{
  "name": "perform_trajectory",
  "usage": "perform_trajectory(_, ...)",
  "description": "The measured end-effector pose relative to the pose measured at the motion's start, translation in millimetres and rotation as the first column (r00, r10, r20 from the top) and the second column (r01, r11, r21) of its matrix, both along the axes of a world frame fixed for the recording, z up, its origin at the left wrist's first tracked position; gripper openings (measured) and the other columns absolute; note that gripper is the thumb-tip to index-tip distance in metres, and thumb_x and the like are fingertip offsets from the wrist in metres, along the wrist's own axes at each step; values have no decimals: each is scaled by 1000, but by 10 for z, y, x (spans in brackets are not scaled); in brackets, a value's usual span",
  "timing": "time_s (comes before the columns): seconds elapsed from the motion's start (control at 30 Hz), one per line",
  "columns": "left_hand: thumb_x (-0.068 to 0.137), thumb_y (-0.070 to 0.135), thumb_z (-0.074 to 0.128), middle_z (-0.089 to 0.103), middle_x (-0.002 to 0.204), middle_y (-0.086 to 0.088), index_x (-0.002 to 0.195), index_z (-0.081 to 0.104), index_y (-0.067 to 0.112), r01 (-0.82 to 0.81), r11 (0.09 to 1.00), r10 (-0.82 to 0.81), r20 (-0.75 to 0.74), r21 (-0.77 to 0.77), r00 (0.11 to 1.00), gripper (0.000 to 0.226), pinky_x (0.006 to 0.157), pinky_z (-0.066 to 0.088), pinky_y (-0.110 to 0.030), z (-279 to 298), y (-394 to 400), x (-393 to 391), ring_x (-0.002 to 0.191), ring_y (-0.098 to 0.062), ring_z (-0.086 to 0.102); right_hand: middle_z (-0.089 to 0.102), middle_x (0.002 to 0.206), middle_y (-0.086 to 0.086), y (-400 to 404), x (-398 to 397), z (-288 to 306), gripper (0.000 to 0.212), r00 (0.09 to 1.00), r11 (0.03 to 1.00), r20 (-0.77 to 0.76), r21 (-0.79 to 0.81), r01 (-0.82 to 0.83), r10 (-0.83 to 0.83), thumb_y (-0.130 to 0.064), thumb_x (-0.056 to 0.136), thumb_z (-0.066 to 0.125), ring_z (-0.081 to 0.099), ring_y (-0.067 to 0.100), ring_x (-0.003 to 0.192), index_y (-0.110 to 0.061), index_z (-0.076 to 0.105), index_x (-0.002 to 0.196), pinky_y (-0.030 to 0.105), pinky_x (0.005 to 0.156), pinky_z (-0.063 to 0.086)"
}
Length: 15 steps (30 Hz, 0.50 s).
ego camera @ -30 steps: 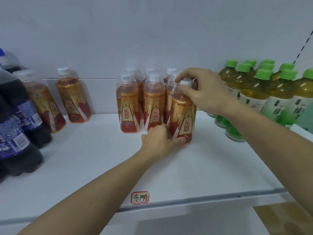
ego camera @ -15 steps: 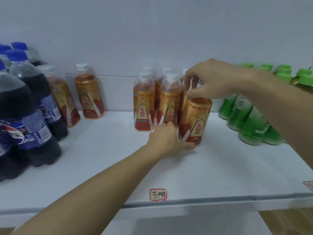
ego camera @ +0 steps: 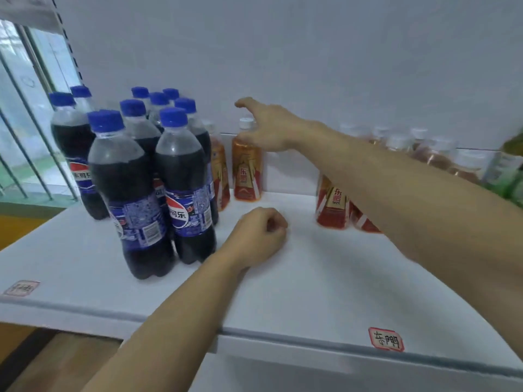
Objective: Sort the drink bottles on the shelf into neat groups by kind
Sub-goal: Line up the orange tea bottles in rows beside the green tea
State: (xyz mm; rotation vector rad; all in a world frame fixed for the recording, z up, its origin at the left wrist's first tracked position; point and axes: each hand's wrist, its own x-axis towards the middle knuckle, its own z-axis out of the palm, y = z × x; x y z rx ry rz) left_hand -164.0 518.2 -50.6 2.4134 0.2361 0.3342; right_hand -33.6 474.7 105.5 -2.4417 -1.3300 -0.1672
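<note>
My right hand (ego camera: pixel 266 128): fingers spread and reaching, thumb low at the shoulder of the stray orange bottle (ego camera: pixel 246 165), the other fingers above its cap. It looks to be touching or just short of it; I have no grip on it.
My left hand (ego camera: pixel 259 232): loosely curled on the shelf (ego camera: pixel 325 278), holding nothing, in front of the stray and below my right hand.
Stray: upright at the back wall, just beside a second orange bottle (ego camera: pixel 219 176) that is half hidden behind the cola.
Cola (ego camera: pixel 181 176): a tight cluster just left of both hands, tall and blue-capped.
Orange group (ego camera: pixel 332 206): under and behind my right forearm, well to the right of the stray. Its tops are blurred.
Green bottles (ego camera: pixel 506 176): at my right elbow, only an edge in view.
Step in hand: I judge it to be fetching the strays over to the orange group.
Risk, top-heavy push: my fingers are high, so closing clumsily could tip the stray against the wall or into its neighbour.
Risk, cola: knocking the strays leftward could topple the nearest cola, since they stand so close.
Risk, forearm: my right arm hangs low over the orange group, and pulling back carelessly could sweep those caps.
Risk, left hand: it rests right in the path home, so the bottle's base could catch my knuckles.
Risk, hidden one: the second stray is easy to forget behind the cola.
</note>
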Motion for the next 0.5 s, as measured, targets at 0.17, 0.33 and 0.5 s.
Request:
perform_trajectory(0.17,91,25,64,60,108,1,109,70,24,60,996,-60,4,65,998,19,88,49,-28,-56,53,11,98,-16,59,58,122,16,372,110,-216,36,982,984,82,79,162,-168,-42,100,54,59,36,103,-18,50,127,39,80,49)
perform_trajectory(0.33,91,21,63,64,102,5,111,67,22,-20,999,16,116,35,993,20,84,52,-29,-26,29,-44,94,-14,61,54,106,6,98,9,-216,13,987,968,100,230,100,-126,-30,99,58,56,27,97,-20,51,104,33,74,39)
perform_trajectory(0.5,90,21,69,60,94,19,97,59,27,-149,969,231,511,-196,828,14,68,44,-7,177,-140,-158,89,5,58,53,99,-6,-619,-308,145,10,979,933,175,357,39,-107,-33,101,55,50,5,83,-25,51,104,16,65,36)
